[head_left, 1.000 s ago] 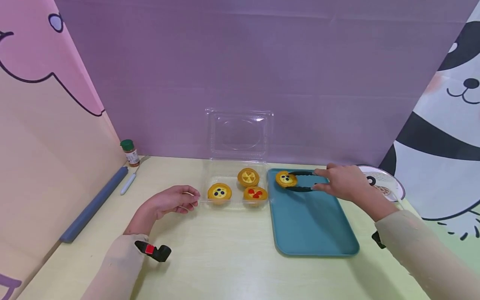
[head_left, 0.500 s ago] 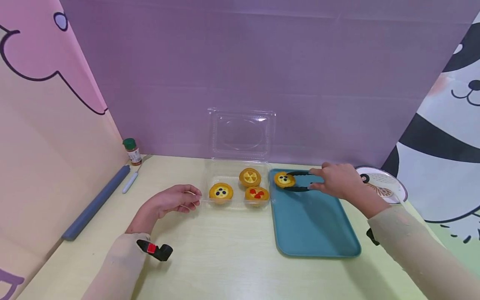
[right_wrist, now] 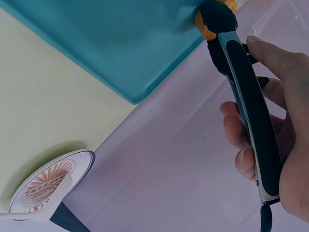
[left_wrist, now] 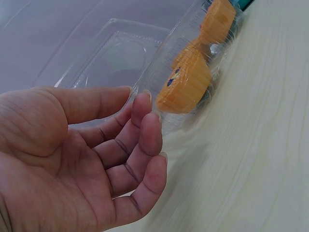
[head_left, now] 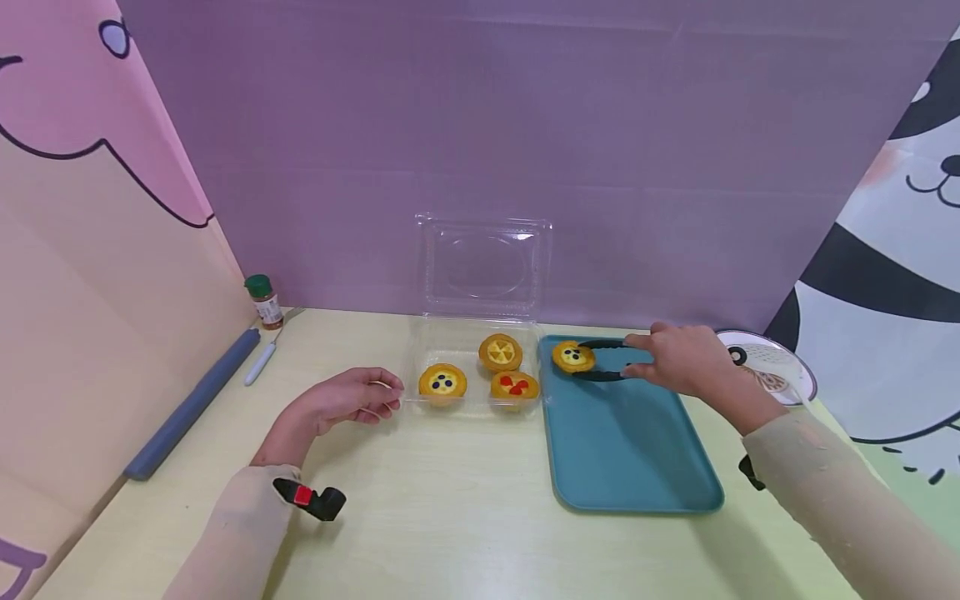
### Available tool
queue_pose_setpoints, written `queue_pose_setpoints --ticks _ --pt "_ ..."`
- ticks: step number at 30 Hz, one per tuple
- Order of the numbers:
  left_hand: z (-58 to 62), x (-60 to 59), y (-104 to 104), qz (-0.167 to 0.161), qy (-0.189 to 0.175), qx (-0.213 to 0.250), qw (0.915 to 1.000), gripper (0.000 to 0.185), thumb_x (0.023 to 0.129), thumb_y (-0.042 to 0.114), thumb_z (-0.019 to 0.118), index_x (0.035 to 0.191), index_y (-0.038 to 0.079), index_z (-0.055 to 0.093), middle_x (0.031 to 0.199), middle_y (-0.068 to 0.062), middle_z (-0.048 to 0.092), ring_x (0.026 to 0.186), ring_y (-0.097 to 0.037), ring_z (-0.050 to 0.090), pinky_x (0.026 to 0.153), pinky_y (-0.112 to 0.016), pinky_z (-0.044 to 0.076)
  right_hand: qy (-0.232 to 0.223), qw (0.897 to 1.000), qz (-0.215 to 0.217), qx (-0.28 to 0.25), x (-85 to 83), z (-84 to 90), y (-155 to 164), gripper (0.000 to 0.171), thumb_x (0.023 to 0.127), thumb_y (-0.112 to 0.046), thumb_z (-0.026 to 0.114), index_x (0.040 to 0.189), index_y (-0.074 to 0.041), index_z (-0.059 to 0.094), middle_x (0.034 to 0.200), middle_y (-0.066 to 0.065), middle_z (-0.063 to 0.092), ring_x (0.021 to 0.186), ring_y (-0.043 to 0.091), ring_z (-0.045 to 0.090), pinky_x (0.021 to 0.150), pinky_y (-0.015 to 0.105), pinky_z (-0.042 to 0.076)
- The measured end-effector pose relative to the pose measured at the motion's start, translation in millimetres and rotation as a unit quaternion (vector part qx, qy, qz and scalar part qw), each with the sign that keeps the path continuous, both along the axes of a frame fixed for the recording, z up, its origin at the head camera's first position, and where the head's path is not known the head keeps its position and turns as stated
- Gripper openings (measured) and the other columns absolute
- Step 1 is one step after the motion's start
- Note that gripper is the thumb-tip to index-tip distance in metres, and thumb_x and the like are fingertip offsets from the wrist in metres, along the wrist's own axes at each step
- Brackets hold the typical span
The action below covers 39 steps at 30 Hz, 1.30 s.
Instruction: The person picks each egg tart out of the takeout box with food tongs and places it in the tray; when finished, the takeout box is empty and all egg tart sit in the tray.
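My left hand (head_left: 351, 397) pinches the left rim of an open clear plastic container (left_wrist: 169, 53) between thumb and fingers. Inside sit a blueberry-topped egg tart (head_left: 442, 382), an egg tart with yellow wedges (head_left: 500, 353) and an egg tart with red pieces (head_left: 514, 387). With my right hand (head_left: 686, 360) I grip black-and-teal tongs (right_wrist: 251, 111). Their black tips clasp another blueberry-topped egg tart (head_left: 573, 357) at the far left corner of the blue tray (head_left: 630, 467). In the right wrist view the tong heads hide most of that tart.
A plate (head_left: 804, 379) with a white slotted utensil (head_left: 772, 362) on it lies right of the tray. At the left stand a green-capped jar (head_left: 264, 302), a fork with a pale handle (head_left: 259, 365) and a long blue bar (head_left: 191, 407). A purple backdrop (head_left: 480, 125) rises behind.
The tongs and the tart in them shift slightly left, then slightly right over the tray's far left corner. My left hand stays at the container's rim.
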<state>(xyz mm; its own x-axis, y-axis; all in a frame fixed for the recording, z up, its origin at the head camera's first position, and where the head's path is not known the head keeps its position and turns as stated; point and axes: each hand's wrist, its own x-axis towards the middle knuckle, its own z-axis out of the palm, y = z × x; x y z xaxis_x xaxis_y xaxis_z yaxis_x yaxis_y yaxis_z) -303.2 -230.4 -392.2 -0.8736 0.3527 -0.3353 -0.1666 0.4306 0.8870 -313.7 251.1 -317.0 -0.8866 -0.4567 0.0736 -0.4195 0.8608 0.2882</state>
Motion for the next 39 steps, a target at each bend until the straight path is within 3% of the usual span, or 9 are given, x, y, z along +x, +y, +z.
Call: queue_pose_setpoints --ticks 12,30,39 --pt "1.3 -0.1 1 0.002 -0.002 0.004 1.0 0.038 0.101 0.02 0.055 0.131 -0.003 0.05 0.107 -0.009 0.065 0.095 -0.021 0.061 0.085 -0.031 0.052 -0.017 1.0 -0.015 -0.011 0.4 1.6 5 0.057 0.086 -0.057 0.069 0.131 -0.021 0.067 0.099 0.008 0.065 0.057 0.014 0.052 0.046 0.03 0.037" --pt "1.0 1.1 1 0.004 -0.003 0.001 1.0 0.039 0.101 0.02 0.055 0.132 -0.003 0.049 0.11 -0.011 0.065 0.096 -0.021 0.061 0.085 -0.031 0.052 -0.03 0.998 -0.045 -0.042 1.7 -2.6 19 0.065 0.082 -0.059 0.073 0.134 -0.02 0.065 0.093 0.008 0.064 0.061 0.016 0.052 0.049 0.029 0.04" --pt "1.4 1.2 1 0.003 -0.003 0.002 1.0 0.038 0.102 0.019 0.055 0.132 -0.004 0.049 0.11 -0.011 0.065 0.095 -0.021 0.061 0.085 -0.031 0.052 -0.034 0.997 -0.055 -0.047 2.6 0.8 21 0.072 0.081 -0.062 0.072 0.137 -0.018 0.062 0.099 0.008 0.065 0.067 0.017 0.055 0.051 0.03 0.042"
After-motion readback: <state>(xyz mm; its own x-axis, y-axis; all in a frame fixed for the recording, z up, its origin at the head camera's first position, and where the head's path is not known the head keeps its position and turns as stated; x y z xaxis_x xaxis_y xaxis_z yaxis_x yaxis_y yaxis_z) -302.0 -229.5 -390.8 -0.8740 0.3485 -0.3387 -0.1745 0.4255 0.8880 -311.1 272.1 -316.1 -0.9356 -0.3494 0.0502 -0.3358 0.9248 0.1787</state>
